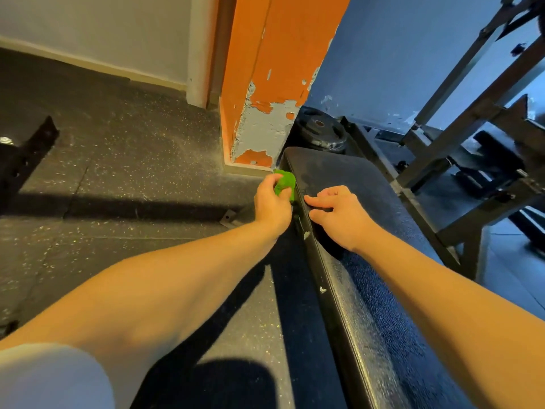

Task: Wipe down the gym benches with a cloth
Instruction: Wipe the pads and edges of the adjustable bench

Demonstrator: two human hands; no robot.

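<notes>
A long black padded gym bench (368, 290) runs from the bottom right up toward the pillar. My left hand (272, 206) grips a bunched green cloth (285, 180) against the bench's left side edge, near its far end. My right hand (339, 215) rests on the top of the pad just right of the cloth, fingers loosely bent and pointing left, holding nothing. The pad's side shows small white torn spots (306, 235).
An orange pillar with peeling paint (265, 98) stands just beyond the bench end. A black weight plate (320, 131) leans behind it. A metal rack frame (472, 143) fills the right. Speckled rubber floor (118, 172) lies to the left, with a black bar (26, 154) at far left.
</notes>
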